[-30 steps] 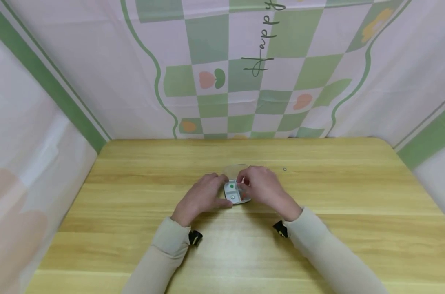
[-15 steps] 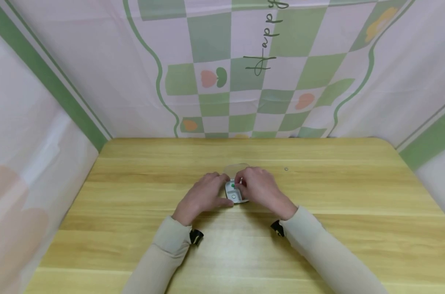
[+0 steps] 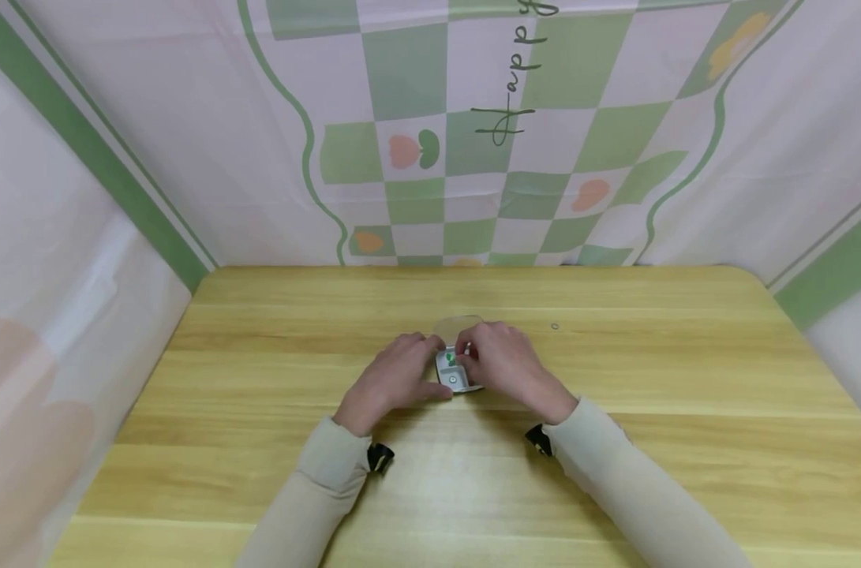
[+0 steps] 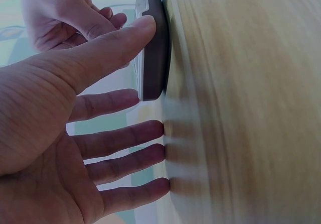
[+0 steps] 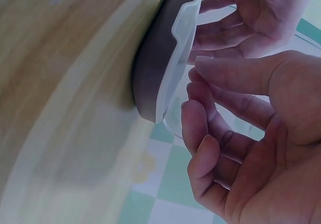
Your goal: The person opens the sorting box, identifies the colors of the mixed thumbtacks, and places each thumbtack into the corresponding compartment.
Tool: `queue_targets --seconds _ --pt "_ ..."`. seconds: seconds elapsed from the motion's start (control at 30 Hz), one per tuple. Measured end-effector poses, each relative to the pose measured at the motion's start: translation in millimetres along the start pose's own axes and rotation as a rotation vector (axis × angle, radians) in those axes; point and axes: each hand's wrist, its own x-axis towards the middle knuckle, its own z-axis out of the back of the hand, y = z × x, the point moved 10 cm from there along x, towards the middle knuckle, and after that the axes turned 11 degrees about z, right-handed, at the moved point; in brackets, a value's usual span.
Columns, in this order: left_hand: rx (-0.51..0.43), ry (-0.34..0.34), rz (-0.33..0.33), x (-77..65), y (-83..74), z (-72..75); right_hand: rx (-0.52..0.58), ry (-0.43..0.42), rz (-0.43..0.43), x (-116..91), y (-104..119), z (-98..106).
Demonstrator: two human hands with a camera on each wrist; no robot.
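A small pill box (image 3: 453,379) with a dark base (image 5: 150,78) and pale compartments lies at the table's middle, its clear lid (image 3: 457,324) swung open to the far side. Something small and green (image 3: 450,358) shows in the far left compartment; a small round piece sits in the near left one. My left hand (image 3: 393,379) holds the box between thumb and index finger, its other fingertips on the table. My right hand (image 3: 504,364) is over the box, thumb and index tips together at the far left compartment; I cannot tell what they pinch. It covers the right compartments.
A tiny ring-shaped piece (image 3: 554,326) lies on the wooden table (image 3: 650,339), right of the box and beyond it. Behind the table hangs a green and white checked cloth (image 3: 473,197). Black camera straps (image 3: 380,457) sit at both wrists.
My right fingertips have shifted left, from the right side of the box to the far left compartment. The green spot now looks like two patches. My left hand keeps its place.
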Motion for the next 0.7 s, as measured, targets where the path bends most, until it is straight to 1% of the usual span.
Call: queue_targets --seconds 0.17,0.43,0.7 --pt "-0.002 -0.003 -0.002 -0.5 -0.1 0.7 0.010 0.004 -0.007 -2.2 -0.3 2.0" --pt "-0.012 -0.007 0.004 -0.9 1.1 0.0 0.023 0.025 -0.047 -7.7 -5.0 5.2" --pt "-0.015 0.001 0.010 0.2 1.4 -1.5 0.014 0.001 -0.034 -12.9 -10.4 14.7"
